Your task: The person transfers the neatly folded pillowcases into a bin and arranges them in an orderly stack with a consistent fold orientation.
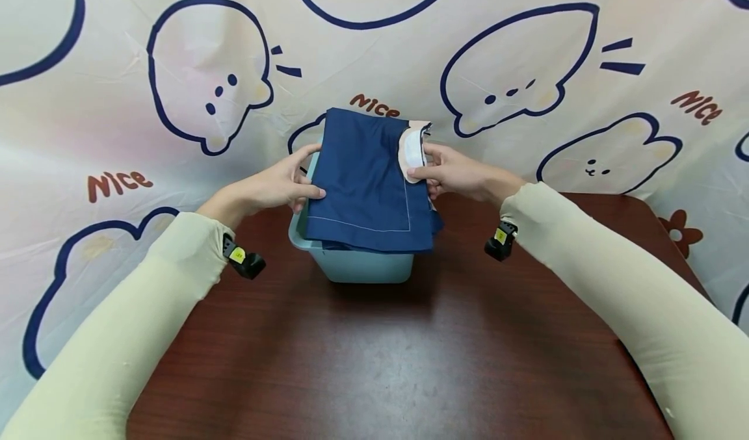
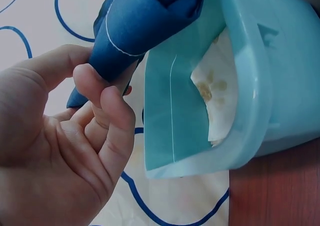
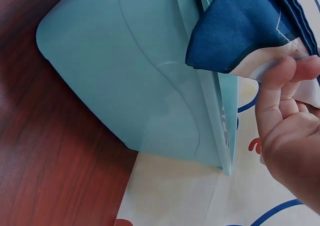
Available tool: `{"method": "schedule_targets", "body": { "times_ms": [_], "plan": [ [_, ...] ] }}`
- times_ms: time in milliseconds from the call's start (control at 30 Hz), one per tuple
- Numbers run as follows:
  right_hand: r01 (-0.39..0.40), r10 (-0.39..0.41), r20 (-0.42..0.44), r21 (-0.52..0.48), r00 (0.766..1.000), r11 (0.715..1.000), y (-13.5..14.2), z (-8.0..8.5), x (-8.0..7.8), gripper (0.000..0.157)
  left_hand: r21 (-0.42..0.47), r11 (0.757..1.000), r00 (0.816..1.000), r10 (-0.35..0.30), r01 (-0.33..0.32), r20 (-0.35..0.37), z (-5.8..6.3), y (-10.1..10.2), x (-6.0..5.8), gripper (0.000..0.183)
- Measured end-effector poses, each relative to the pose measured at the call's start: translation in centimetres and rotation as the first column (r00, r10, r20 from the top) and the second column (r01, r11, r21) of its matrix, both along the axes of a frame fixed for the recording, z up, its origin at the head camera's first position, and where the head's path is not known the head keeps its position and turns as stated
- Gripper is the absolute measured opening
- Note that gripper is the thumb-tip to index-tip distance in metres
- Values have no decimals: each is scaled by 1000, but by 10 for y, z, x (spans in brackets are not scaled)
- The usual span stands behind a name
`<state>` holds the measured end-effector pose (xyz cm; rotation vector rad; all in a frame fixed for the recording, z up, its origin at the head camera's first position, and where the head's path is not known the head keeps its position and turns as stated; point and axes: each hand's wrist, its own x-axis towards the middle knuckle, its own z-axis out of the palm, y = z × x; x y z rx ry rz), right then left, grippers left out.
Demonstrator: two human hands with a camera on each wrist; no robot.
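A folded navy cloth [image 1: 365, 173] with white stitched lines and a beige-and-white patch at its right edge is held over a light blue plastic bin [image 1: 368, 268]. My left hand [image 1: 281, 181] grips the cloth's left side, thumb on the upper face; the left wrist view shows its fingers curled at the folded edge. On the other side my right hand [image 1: 453, 170] pinches the patch, thumb in front and fingers behind. Most of the bin's opening is hidden under the cloth in the head view. Inside it, the left wrist view shows a white cloth [image 2: 220, 88] with yellowish-brown prints.
The bin stands toward the back of a dark reddish-brown table [image 1: 374, 355]. Right behind it hangs a pale curtain [image 1: 351, 50] with blue cartoon outlines and "Nice" lettering. The table's right edge runs beneath my right sleeve [image 1: 614, 277].
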<state>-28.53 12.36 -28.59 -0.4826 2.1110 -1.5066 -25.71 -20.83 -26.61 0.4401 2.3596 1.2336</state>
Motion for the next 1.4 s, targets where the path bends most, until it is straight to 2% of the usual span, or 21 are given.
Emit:
{"method": "schedule_targets", "body": {
  "times_ms": [200,433,933,1233,1400],
  "plan": [
    [-4,4,18,-3,1000,1000,-10,-1,-4,26,-18,1000,1000,9,-9,0,0,-6,-5,88],
    [16,-13,54,-44,998,999,-18,-4,-9,28,-24,999,999,47,-46,21,1,-9,-13,88],
    [14,-13,79,-10,997,1000,-34,-12,-18,18,-63,997,997,45,-41,60,-1,-19,-27,85],
    [10,-10,92,8,996,1000,-39,-20,-19,26,-103,993,996,58,-51,62,-7,-17,-28,85],
    [8,-10,62,38,998,999,-42,-19,-18,32,-117,991,996,66,-58,60,-9,-14,-28,84]
  ]
}}
